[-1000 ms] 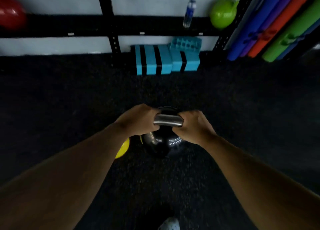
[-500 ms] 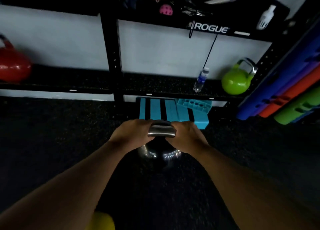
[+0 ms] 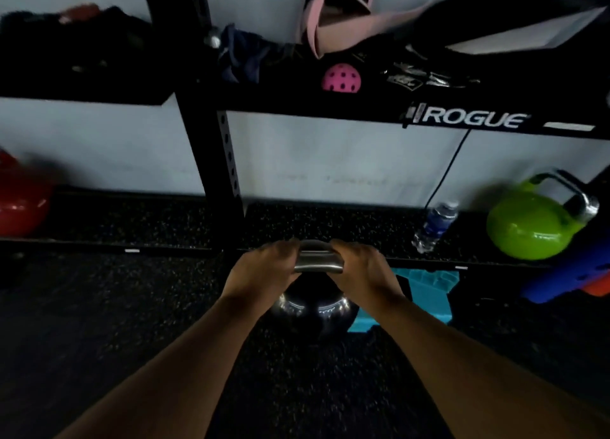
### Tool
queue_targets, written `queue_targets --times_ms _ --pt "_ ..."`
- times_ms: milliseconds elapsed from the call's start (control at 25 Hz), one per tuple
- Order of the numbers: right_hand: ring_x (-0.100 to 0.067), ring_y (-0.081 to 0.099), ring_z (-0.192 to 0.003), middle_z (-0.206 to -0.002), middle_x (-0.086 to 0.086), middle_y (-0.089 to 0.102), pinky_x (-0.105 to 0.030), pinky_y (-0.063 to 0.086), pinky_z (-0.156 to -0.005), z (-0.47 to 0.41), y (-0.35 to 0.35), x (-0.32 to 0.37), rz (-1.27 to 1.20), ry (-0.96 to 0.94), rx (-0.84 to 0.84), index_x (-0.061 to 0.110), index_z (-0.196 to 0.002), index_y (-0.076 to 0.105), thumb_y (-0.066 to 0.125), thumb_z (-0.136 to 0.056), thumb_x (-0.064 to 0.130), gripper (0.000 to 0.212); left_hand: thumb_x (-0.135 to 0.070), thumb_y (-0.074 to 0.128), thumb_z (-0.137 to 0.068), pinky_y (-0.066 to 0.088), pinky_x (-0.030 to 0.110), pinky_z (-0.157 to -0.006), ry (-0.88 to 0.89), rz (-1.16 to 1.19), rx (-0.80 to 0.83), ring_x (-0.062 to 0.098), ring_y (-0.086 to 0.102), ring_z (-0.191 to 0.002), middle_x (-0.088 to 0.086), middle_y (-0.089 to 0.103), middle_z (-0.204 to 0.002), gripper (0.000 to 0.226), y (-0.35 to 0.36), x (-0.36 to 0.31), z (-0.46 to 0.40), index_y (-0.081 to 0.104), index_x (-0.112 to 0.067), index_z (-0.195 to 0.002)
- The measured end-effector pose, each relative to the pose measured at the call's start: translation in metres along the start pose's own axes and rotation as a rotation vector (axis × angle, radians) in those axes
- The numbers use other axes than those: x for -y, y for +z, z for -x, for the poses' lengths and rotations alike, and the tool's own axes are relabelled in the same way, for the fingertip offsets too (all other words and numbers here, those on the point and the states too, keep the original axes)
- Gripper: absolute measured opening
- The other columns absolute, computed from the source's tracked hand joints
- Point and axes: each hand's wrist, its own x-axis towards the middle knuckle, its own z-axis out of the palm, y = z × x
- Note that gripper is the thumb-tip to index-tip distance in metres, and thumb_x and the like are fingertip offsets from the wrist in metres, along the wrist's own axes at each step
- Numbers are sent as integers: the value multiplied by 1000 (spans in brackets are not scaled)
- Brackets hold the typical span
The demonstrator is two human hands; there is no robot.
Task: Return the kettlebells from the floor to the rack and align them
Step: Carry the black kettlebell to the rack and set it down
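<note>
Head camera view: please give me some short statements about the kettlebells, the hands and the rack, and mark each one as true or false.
1. Both the left hand and the right hand grip the steel handle of the glossy black kettlebell. True.
2. The round lime-green kettlebell lies on the floor. False: it sits on the lower shelf of the black metal rack, at the right end.
3. A clear plastic water bottle is on the same shelf, left of the green kettlebell. True.
4. The shiny red kettlebell stands right beside the green one. False: it is at the far left of the shelf.
5. The pink perforated ball lies on the upper shelf. True.
</note>
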Motion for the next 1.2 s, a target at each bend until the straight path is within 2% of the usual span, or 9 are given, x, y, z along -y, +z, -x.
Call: queue_targets --times_ms 80,200,320,520,680,800,1000,1120,1200 --pt "-20 69 -77 -89 2 74 -30 53 -65 -36 5 -17 15 7 -11 33 -105 52 69 -81 18 33 -38 59 -87 51 37 -72 -12 -3 9 23 66 -96 1 66 -104 31 9 13 -39 51 -22 -113" --pt "-29 70 -83 -93 -3 73 -32 52 -65 -88 21 -45 76 33 -14 26 -98 58 69 -80 20 22 -37 59 -87 51 36 -73 -6 6 9 25 66 -98 2 66 -107 33 28 31 -89 51 -21 -114" --pt "-29 69 -85 -96 -3 72 -36 56 -68 -134 40 -69 94 60 3 26 -103 57 67 -81 24 24 -37 60 -88 52 39 -76 8 -26 13 31 66 -101 6 66 -112 40 46 55 -139 50 -20 -122" --pt "-20 54 -68 -77 1 56 -29 38 -57 -195 66 -98 111 78 -32 20 -92 52 66 -85 12 17 -27 60 -87 45 34 -60 62 15 -8 26 65 -80 3 63 -89 22 75 89 -205 46 -19 -102" --pt "-19 53 -66 -72 3 54 -30 40 -54 -226 81 -106 64 163 -56 29 -80 36 65 -79 4 38 -25 62 -84 43 34 -62 13 68 3 30 62 -80 6 61 -88 20 88 105 -242 46 -20 -94" --pt "-18 49 -58 -63 5 46 -26 33 -50 -246 72 -118 33 256 27 21 -76 40 63 -80 7 27 -23 63 -83 40 34 -62 -14 169 61 30 59 -79 5 56 -85 21 96 108 -266 48 -17 -96" --pt "-25 54 -67 -69 -1 51 -28 35 -58 -256 71 -128 -8 295 85 16 -80 44 64 -81 10 21 -15 59 -86 37 32 -60 -104 271 30 24 55 -76 3 51 -84 15 105 101 -277 49 -10 -97" --pt "-26 56 -72 -77 -6 56 -30 38 -61 -258 74 -131 -47 311 85 16 -83 47 63 -81 12 17 -16 59 -85 37 32 -64 -126 276 29 28 59 -84 3 50 -86 17 104 102 -277 49 -11 -98" --pt "-31 57 -91 -95 -12 58 -33 41 -69 -257 69 -130 -2 320 107 14 -96 52 62 -80 14 18 -17 61 -84 40 32 -69 -136 352 84 28 57 -97 5 51 -100 31 101 99 -273 47 -15 -111"
